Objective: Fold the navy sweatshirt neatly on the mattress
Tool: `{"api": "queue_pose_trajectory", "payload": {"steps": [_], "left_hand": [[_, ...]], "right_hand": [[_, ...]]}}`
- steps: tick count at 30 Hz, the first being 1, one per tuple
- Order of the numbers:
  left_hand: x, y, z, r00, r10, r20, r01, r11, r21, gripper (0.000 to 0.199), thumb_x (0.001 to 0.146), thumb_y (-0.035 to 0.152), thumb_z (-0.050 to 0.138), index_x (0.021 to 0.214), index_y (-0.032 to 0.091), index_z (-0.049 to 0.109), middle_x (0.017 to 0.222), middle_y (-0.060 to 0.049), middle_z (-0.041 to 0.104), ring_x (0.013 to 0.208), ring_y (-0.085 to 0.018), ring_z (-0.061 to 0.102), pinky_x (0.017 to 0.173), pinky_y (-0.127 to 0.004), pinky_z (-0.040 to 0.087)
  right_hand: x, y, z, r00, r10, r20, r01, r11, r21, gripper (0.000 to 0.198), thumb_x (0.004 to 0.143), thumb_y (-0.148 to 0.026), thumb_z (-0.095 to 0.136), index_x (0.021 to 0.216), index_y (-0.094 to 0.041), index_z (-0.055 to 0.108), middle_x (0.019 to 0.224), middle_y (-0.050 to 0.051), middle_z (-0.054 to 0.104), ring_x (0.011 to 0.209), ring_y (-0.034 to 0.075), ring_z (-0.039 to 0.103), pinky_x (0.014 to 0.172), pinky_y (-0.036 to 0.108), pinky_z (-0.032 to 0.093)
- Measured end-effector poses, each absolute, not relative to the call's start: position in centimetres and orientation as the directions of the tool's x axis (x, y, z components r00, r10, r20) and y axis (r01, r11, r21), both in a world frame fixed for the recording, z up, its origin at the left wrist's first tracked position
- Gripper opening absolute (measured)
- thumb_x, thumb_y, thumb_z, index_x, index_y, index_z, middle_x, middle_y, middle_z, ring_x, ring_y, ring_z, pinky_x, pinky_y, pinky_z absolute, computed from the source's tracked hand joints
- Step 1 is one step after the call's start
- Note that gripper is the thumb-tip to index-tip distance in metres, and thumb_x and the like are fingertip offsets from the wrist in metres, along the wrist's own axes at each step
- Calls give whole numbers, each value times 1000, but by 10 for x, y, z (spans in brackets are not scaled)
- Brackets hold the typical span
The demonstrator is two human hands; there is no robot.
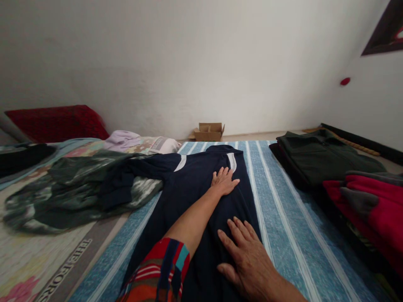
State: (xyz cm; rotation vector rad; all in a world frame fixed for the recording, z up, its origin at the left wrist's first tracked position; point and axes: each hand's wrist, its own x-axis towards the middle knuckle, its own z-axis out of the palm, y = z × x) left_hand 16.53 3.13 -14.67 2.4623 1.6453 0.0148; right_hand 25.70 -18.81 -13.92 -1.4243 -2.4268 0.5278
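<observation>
my left hand and right hand rest palm-down, fingers loose and grasping nothing, on the navy garment; it runs near to far beneath them on the striped sheet, my left nearer its far collar.

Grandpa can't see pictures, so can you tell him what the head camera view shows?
A person's left hand and right hand are palm-down over a dark blue top, spread on a blue striped sheet. A rumpled green patterned garment lies left, folded clothes right, and a cardboard box sits by the wall.
</observation>
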Motion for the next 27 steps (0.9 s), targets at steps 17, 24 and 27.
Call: {"api": "queue_pose_trajectory", "payload": {"steps": [17, 24, 27], "left_hand": [[161, 33, -144, 418, 903, -96, 908, -412, 80, 70, 85, 62, 16, 142, 22, 22, 152, -8, 16, 139, -26, 9, 107, -54, 14], [160, 33, -144, 406, 909, -95, 914, -403, 44, 70, 85, 63, 16, 142, 23, 21, 152, -8, 15, 139, -26, 8, 107, -53, 15], [160, 32, -144, 406, 911, -67, 914, -405, 28, 68, 86, 62, 16, 141, 23, 23, 152, -8, 17, 139, -26, 10, 107, -53, 16]], "right_hand": [[256, -184, -146, -492, 867, 76, 735, 461, -497, 61, 81, -61, 47, 136, -35, 38, 146, 14, 30, 134, 39, 19, 104, 61, 16], [255, -183, -143, -510, 857, 78, 718, 474, -510, 67, 81, -59, 50, 141, -39, 26, 148, 12, 24, 133, 41, 18, 102, 63, 17], [254, -184, -140, -508, 858, 71, 710, 464, -529, 65, 82, -60, 48, 140, -40, 28, 149, 12, 22, 134, 41, 16, 102, 63, 16]]}}
